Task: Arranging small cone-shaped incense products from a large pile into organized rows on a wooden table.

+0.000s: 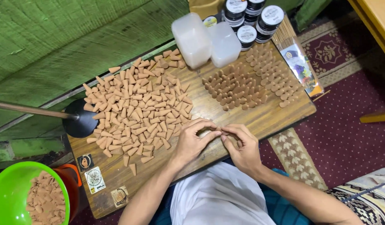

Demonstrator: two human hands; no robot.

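Both hands, left hand (192, 143) and right hand (241, 146), are pinching one small cone (219, 132) between fingertips; judged light and crumbly, so gripping its wider base is advisable, loose cones (138, 108) lying left.

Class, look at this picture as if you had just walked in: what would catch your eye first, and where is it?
First, the big spread of pale brown cones lying loose across the left half of the wooden board, with a smaller, darker batch standing upright to its right. Next, the left hand and right hand meeting fingertip to fingertip at the board's near edge. A bright green bowl of cones sits at bottom left.
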